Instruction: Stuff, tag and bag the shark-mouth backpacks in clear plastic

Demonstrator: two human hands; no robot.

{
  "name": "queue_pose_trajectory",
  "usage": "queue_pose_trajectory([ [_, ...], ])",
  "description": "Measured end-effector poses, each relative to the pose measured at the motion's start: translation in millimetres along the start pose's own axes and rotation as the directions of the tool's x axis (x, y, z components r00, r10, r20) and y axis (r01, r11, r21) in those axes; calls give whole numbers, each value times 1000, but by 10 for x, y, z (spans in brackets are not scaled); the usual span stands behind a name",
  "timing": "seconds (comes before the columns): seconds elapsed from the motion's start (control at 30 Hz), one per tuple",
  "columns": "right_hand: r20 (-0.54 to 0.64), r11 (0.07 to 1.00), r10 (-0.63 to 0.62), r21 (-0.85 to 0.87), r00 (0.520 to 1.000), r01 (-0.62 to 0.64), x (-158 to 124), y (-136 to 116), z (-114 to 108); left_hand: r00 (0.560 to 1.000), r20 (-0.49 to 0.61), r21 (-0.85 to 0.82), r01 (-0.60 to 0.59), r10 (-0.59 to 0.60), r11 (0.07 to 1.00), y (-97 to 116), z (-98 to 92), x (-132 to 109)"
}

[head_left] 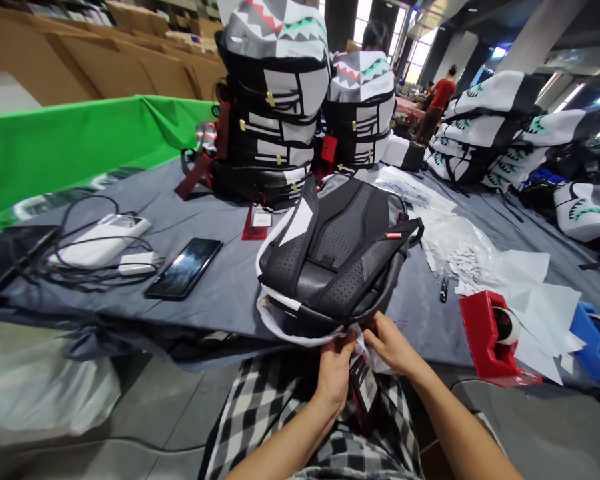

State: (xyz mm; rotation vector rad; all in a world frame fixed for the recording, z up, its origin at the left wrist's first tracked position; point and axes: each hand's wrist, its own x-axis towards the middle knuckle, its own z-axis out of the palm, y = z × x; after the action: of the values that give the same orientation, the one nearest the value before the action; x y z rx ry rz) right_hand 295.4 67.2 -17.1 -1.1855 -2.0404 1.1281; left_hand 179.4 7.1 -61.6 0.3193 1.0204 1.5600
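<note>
"Which way does the backpack [334, 237] point?"

"It lies on the grey cloth [240, 293], in front of the person, with the padded back panel and shoulder straps facing up. Its long axis runs slantwise, from about 7 o'clock at the near edge to 1 o'clock at the far one. I can't tell which end is its top."

"And where is it from the fingers?"

"Just beyond them, towards 12 o'clock. Both hands are at its near rim, around 6 o'clock, where pale plastic film [280, 332] edges the bag."

"What are the fingers doing?"

"The left hand [336, 375] has thumb and fingers pressed together on the film. The right hand [387, 343], just beside it at the left hand's 2 o'clock, pinches the same film. Some fingertips are hidden, so I can't make out every contact."

"Anything hanging there?"

"A dark tag [367, 390] with a white label, just below the hands and between the wrists."

"What's around the bag?"

"A tall stack of backpacks [275, 113] at 11 o'clock, a phone [184, 269] at 9, and a red tape dispenser [483, 340] at 4."
</note>
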Motion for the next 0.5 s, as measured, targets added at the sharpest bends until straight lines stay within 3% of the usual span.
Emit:
queue_pose_trajectory([
  [0.17,-78,996,42,-77,996,-48,13,-10,28,999,-20,40,-31,32,999,-19,14,13],
  [0.3,-157,995,100,1,982,-101,-35,-84,91,998,-45,47,-48,50,998,7,22,21],
  [0.4,12,969,177,171,984,-177,-89,-149,69,998,-54,54,-18,21,998,40,10,20],
  [0.5,240,888,258,322,936,-328,-101,-155,23,999,-44,68,-1,4,998,70,-4,15],
])
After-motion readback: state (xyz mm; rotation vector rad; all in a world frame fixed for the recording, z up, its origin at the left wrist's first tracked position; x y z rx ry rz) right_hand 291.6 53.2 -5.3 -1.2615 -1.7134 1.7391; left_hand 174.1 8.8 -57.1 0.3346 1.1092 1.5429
